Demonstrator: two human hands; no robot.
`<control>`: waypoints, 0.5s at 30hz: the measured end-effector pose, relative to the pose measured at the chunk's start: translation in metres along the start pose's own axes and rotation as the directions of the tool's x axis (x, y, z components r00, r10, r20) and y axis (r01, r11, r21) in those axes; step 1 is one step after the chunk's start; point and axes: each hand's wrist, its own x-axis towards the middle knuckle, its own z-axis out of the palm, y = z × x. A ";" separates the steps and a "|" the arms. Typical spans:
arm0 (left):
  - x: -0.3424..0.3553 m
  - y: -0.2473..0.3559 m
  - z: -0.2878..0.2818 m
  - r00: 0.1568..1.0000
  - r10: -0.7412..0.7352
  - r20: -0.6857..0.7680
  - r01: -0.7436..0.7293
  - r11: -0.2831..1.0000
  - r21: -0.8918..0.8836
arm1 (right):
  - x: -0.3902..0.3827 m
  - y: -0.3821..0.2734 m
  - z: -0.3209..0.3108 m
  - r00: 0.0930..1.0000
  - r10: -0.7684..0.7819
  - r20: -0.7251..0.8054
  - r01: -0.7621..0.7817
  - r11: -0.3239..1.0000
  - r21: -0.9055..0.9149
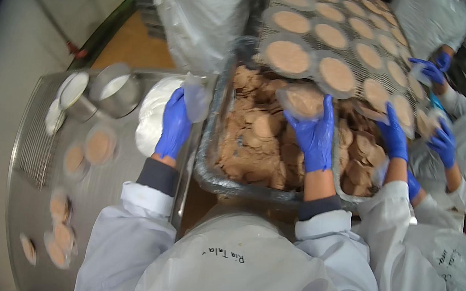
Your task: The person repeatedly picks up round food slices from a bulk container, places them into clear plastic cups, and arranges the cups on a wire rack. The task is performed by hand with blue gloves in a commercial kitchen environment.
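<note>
Steel table, near left: I see a perforated metal surface (pixel 29 198) carrying several filled round dishes (pixel 100 146), loosely scattered; some sit close to the near left edge, where I judge a nudge from my sleeve could push them off.

Left hand: my blue-gloved left hand (pixel 174 125) is curled around a thin clear plastic piece (pixel 196 98), probably a lid or an empty dish, beside the stack of white lids (pixel 152 114). The grip looks light, so I think the piece could slip or buckle.

Metal pots, far left: two round metal containers (pixel 114 89) stand just beyond the stack, near enough that I could knock them.

Tray, centre: the foil-lined tray (pixel 205 165) is heaped with brown round patties (pixel 257 143); its near rim overhangs the gap between the surfaces, so leaning on it might tip it.

Right hand: my right hand (pixel 312 135) is spread over a filled clear dish (pixel 302 100), fingers closed on its rim above the tray. If tilted, the patty may drop back.

Co-worker, right: another person's gloved hand (pixel 394 134) reaches into the same tray, just beside mine; I judge a collision likely.

Far rack: rows of filled dishes (pixel 286 56) sit edge to edge on the wire rack (pixel 345 53), so another could shove its neighbours.
</note>
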 end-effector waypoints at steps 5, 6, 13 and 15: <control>0.055 -0.050 0.123 0.868 0.277 0.412 -0.448 0.794 0.410 | 0.029 -0.050 0.007 0.984 -0.095 -0.150 0.073 0.986 -0.147; 0.063 -0.062 0.134 0.859 0.287 0.423 -0.441 0.835 0.329 | 0.036 -0.049 0.002 0.970 -0.114 -0.214 0.074 0.979 -0.188; 0.023 -0.034 0.160 0.853 -0.040 0.521 0.277 0.880 -0.386 | -0.015 -0.080 0.030 0.936 -0.351 -0.022 0.343 0.925 -0.162; 0.007 -0.018 0.162 0.813 -0.138 0.565 0.507 0.644 -0.573 | -0.023 -0.082 0.055 0.965 -0.258 0.050 0.263 0.952 -0.155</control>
